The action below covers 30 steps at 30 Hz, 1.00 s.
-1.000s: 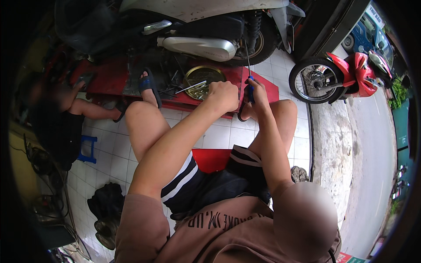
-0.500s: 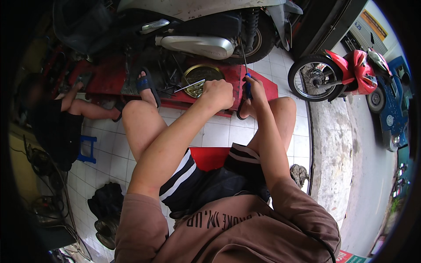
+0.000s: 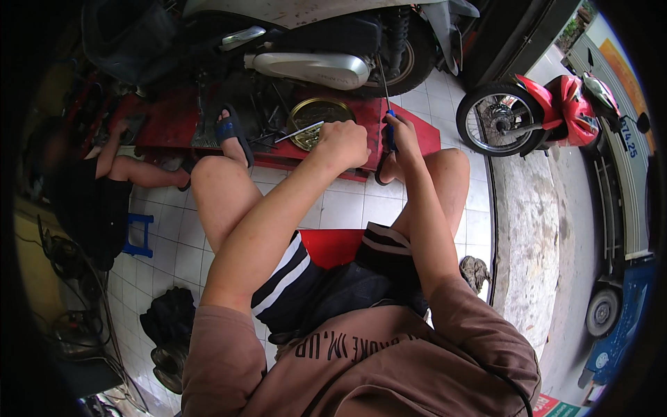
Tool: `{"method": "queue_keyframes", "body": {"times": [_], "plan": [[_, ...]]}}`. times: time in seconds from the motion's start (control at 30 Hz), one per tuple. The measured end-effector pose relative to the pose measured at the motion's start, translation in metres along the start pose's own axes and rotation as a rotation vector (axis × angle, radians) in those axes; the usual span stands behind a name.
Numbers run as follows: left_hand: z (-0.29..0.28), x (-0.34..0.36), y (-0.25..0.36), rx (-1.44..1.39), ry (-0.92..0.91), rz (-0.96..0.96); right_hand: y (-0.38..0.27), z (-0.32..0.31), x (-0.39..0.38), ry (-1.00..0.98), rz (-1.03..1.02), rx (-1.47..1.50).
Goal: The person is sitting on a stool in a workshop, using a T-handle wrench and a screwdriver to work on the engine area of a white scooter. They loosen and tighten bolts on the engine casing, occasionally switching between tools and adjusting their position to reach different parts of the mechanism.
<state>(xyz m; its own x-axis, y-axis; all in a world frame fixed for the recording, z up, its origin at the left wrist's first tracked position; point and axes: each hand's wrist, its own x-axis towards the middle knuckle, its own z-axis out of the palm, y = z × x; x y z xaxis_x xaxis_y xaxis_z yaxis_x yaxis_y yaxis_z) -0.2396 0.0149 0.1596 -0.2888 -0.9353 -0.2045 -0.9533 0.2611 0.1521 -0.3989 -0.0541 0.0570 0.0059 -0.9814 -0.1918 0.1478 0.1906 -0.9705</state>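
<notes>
The right hand (image 3: 403, 136) is wrapped around the blue handle of a screwdriver (image 3: 390, 117), held over the right part of a low red platform (image 3: 417, 132). The shaft points away from the person toward the scooter (image 3: 309, 69), near its rear wheel (image 3: 421, 71); whether the tip touches anything cannot be made out. The left hand (image 3: 344, 144) is curled into a fist, back upward, just left of the right one; whether it grips something is hidden. Both forearms reach forward from the lower edge of the view and draw together at the hands, the left one slanting across the left thigh.

The left hand covers part of a round golden tray (image 3: 336, 110) close to the platform's near edge. A silver rod (image 3: 299, 132) crosses the tray's near side, its right end beside the fist. Dark tools (image 3: 267, 118) lie left of the tray. Farther left, a foot in a dark sandal (image 3: 229, 130) rests at the near edge.

Beyond the platform's left end, a co-worker (image 3: 76, 198) sits by a blue stool (image 3: 147, 236). To the right are a red motorbike (image 3: 573, 111) and, outside, a blue truck (image 3: 629, 306).
</notes>
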Motion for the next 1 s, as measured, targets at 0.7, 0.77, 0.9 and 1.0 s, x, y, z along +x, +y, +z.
{"method": "queue_keyframes", "body": {"times": [0.7,0.77,0.9,1.0], "plan": [[0.006,0.008,0.015,-0.117,0.294,0.004,-0.017,0.025,-0.006,-0.274,0.187,0.598],[0.006,0.008,0.018,-0.059,0.382,0.040,-0.016,0.020,0.000,-0.425,0.217,0.762],[0.007,0.010,0.021,0.066,0.436,0.099,-0.015,0.018,0.003,-0.523,0.206,0.860],[0.019,0.019,0.027,0.130,0.510,0.101,-0.014,0.020,0.006,-0.454,0.244,0.851]]}}
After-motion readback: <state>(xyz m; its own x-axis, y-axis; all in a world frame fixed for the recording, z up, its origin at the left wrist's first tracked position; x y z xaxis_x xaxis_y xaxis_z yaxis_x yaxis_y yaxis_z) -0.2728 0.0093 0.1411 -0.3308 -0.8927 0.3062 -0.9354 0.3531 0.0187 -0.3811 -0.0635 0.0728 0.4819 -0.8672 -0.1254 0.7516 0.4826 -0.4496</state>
